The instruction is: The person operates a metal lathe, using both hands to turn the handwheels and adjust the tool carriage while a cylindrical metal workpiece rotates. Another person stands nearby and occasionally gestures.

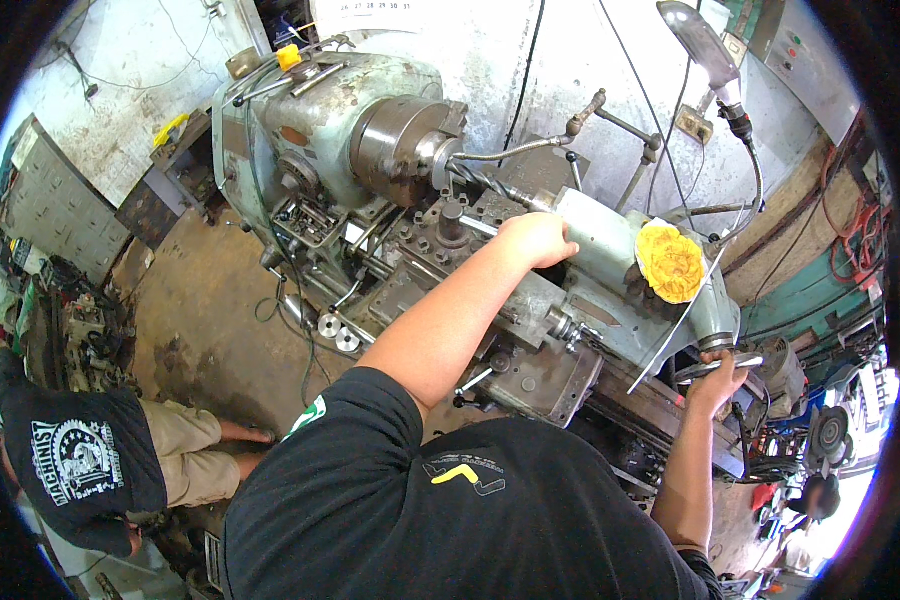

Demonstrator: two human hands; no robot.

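A grey-green lathe stands before me. Its chuck grips a round metal workpiece. A twist drill runs from the tailstock, its tip end at the workpiece's face. At the tailstock's front end, my left hand is closed with fingers curled under; what they hold, if anything, is hidden. My right hand is wrapped around the rim of the tailstock handwheel. The tool post sits just left of my left hand. On the tailstock lies a crumpled yellow cloth.
A jointed pipe reaches toward the drill. Behind the tailstock, a lit lamp hangs on a flexible arm. Another person bends at the lower left. Round metal pieces lie beside the carriage. Cables and clutter line the right wall.
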